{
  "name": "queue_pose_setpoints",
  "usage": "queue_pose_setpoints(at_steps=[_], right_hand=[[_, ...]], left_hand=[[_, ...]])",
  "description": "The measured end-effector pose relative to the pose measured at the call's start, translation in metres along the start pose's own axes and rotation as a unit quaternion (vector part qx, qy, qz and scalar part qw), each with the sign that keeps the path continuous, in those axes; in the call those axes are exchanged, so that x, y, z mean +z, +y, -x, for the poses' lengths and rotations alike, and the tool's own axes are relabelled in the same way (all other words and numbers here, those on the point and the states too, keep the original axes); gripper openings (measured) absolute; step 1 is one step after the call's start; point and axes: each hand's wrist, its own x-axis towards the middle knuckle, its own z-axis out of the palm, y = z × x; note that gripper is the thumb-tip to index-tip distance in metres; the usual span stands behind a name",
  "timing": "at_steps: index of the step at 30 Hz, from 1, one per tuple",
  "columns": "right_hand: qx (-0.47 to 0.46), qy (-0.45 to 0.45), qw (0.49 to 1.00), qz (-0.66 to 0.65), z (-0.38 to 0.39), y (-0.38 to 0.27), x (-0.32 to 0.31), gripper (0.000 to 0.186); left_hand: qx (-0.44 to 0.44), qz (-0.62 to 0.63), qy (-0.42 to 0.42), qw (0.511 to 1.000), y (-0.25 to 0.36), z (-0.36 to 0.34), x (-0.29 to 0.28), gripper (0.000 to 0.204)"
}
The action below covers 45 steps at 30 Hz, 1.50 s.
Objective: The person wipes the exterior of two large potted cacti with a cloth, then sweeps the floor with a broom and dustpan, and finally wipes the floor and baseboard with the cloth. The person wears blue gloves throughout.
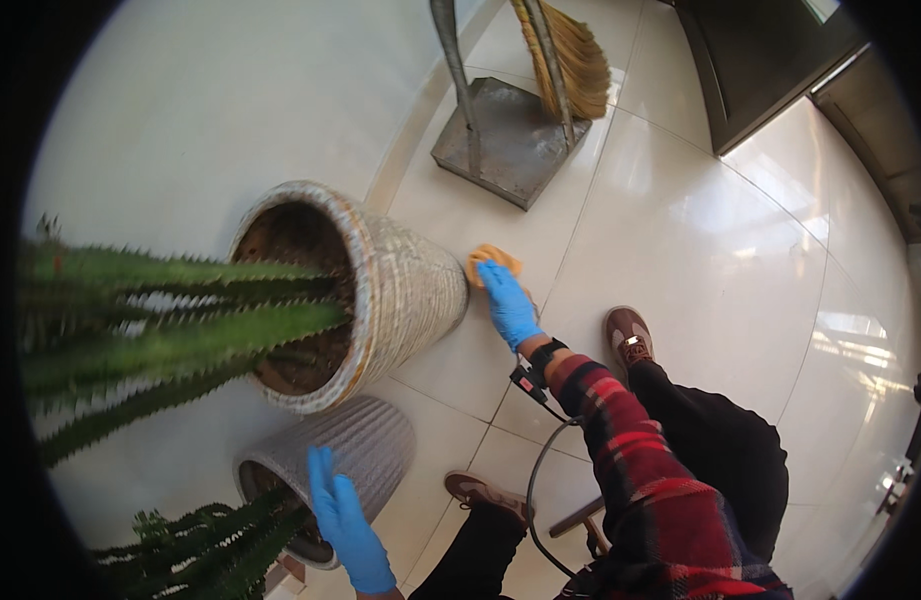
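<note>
My right hand (505,305), in a blue glove, presses an orange cloth (478,262) on the floor beside the base of a tall speckled cream pot (405,280). That pot holds a cactus (190,350) with long spiny green stems. My left hand (345,510), also gloved in blue, has its fingers stretched out at the rim of a ribbed grey pot (360,450); whether it touches the rim I cannot tell. A second, bushier cactus (210,550) grows from the grey pot.
A metal dustpan (515,165) with upright handles and a straw broom (575,65) stand by the white wall (250,100). A dark door or panel (740,70) is at upper right. Pale floor tiles (690,250) surround my feet; a black cable (535,475) hangs from my right wrist.
</note>
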Motion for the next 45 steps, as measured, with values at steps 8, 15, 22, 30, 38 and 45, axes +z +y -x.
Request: queue_pose_setpoints(at_steps=[8,15,22,30,38,45], right_hand=[[-0.199,-0.084,0.953,0.211,-0.05,0.019,-0.001,0.051],[-0.191,-0.096,0.96,0.18,-0.153,0.015,0.016,0.042],[-0.353,-0.285,0.891,-0.031,-0.229,-0.009,0.061,0.038],[-0.346,-0.232,0.894,0.163,-0.241,-0.009,0.077,0.04],[-0.145,-0.047,0.98,0.128,-0.205,0.009,0.045,0.041],[-0.096,-0.043,0.971,0.216,-0.115,0.04,-0.01,0.051]], left_hand=[[0.0,0.098,0.101,0.99,-0.01,-0.07,0.033,0.064],[-0.058,0.261,0.21,0.941,0.017,-0.098,0.069,0.07],[-0.121,0.442,0.145,0.877,-0.011,-0.099,0.044,0.062],[0.114,-0.088,0.214,0.966,-0.046,-0.098,0.045,0.074],[-0.052,0.318,0.176,0.93,0.005,-0.113,0.06,0.072],[-0.047,0.333,0.188,0.923,0.0,-0.104,0.063,0.067]])
